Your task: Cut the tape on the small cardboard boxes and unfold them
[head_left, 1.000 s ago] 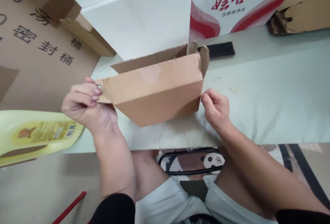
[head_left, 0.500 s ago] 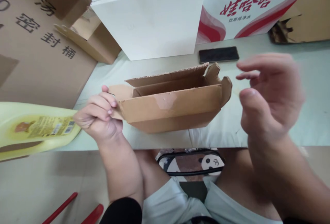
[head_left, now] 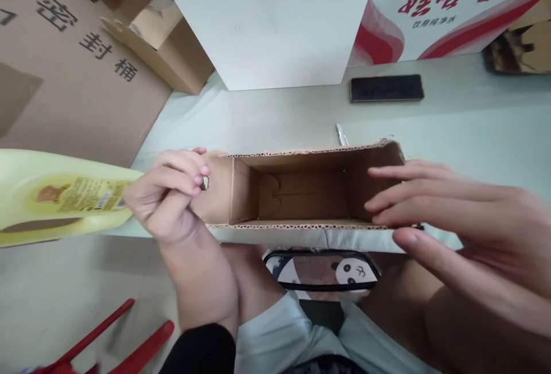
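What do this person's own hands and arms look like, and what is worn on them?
The bare left hand and bare right hand show no gloves or rings. The left forearm is uncovered up to a plain black fabric sleeve; no right sleeve is in view.

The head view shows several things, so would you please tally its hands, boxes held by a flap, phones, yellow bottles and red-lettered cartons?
Hands (left hand, right hand): 2
Boxes held by a flap (open cardboard box): 1
Phones: 1
Yellow bottles: 1
Red-lettered cartons: 1
Total: 6
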{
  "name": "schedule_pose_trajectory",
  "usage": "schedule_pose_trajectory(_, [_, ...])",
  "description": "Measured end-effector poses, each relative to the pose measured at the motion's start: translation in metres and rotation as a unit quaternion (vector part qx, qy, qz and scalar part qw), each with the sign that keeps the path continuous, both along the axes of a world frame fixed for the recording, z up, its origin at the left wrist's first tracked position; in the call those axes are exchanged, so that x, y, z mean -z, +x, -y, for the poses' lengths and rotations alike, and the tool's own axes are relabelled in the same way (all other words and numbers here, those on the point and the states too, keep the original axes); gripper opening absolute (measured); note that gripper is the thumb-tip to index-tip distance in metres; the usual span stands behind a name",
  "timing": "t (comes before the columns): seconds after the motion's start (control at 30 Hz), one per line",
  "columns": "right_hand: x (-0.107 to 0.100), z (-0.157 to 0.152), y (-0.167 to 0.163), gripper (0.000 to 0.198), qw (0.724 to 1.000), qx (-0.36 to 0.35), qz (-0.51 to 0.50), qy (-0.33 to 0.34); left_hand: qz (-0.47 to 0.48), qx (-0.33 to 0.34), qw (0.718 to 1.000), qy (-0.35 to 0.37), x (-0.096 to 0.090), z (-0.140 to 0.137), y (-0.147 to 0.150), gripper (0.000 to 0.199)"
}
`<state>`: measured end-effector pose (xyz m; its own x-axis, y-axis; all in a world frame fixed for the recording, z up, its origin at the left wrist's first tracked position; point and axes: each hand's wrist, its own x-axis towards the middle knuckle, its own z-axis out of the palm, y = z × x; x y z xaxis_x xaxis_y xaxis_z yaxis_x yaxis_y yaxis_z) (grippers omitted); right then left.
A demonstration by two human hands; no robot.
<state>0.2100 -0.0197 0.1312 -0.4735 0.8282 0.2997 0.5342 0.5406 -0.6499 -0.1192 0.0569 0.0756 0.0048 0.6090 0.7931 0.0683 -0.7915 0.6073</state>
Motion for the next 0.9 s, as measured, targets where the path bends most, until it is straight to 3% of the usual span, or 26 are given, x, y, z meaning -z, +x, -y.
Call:
schedule_pose_trajectory(0.1, [-0.003,0.003,0.008,0.008,1.0,-0.012,0.006,-0.016,-0.035,-0.019,0.999,-0.002,-0.003,0.004,0.001,0.023])
schedule_pose_trajectory(0.23, [-0.002,0.006,0.005,0.009,0.994,0.094,-0.008,-0.058,-0.148,-0.059,0.987,-0.004,-0.005,0.011,0.001,0.016])
schedule_pose_trajectory(0.3, [-0.001,0.006,-0.001,0.011,0.989,0.14,-0.006,-0.049,-0.199,-0.069,0.977,-0.008,-0.005,0.014,0.001,0.019])
schedule_pose_trajectory(0.47, [-0.002,0.006,-0.012,0.018,0.98,0.194,0.001,-0.036,-0.227,-0.071,0.971,-0.003,-0.012,0.019,0.007,0.022])
schedule_pose_trajectory(0.7, [-0.001,0.006,0.001,0.015,0.99,0.127,0.038,-0.036,-0.302,-0.055,0.946,-0.108,-0.039,0.028,0.022,0.023])
schedule_pose_trajectory(0.83, [-0.001,0.001,0.003,0.023,0.996,0.079,0.047,0.002,-0.281,-0.027,0.95,-0.13,-0.043,0.029,0.024,0.029])
schedule_pose_trajectory(0.9, [0.001,-0.003,0.003,0.026,0.997,0.072,0.014,-0.013,-0.262,-0.012,0.951,-0.162,-0.042,0.028,0.023,0.034])
